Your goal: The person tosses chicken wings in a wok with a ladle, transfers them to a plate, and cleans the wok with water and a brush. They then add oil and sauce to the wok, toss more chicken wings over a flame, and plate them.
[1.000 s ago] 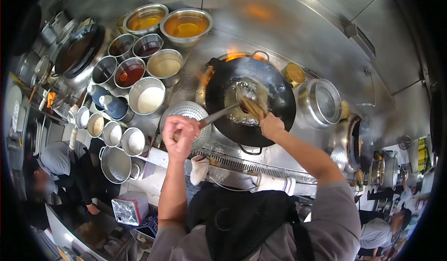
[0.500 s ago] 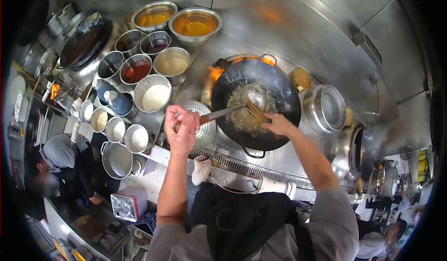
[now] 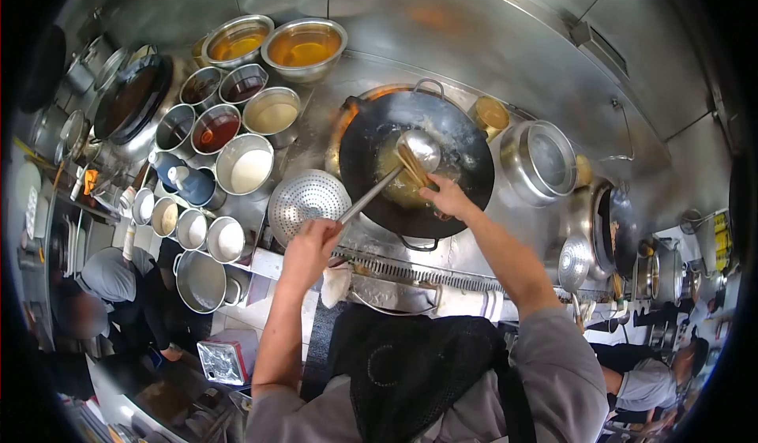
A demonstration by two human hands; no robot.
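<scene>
My left hand [image 3: 309, 252] is closed around the handle of a ladle [image 3: 420, 148], low and left of the black wok [image 3: 367, 139]. The bowl of the ladle is over the wok's middle. In my right hand [image 3: 448, 198] is a bamboo wok brush [image 3: 412, 164], its splints touching or crossing in front of the ladle near the bowl. Cloudy, yellowish liquid with foam lies in the wok below. Orange flame glows behind the wok's far left rim. A perforated strainer [image 3: 308, 197] sits left of the wok, just above my left hand.
Metal pots of sauces and a white powder pot [image 3: 246, 167] stand to the left, with two steel bowls of amber liquid [image 3: 304, 48] behind. A lidded steel pot [image 3: 539, 163] is right of the wok. Co-workers [image 3: 118, 285] stand at far left and lower right.
My left hand has moved down and turned, and the ladle handle slopes more steeply. The brush is more upright against the ladle. Less foamy liquid shows in the wok. The view has shifted slightly.
</scene>
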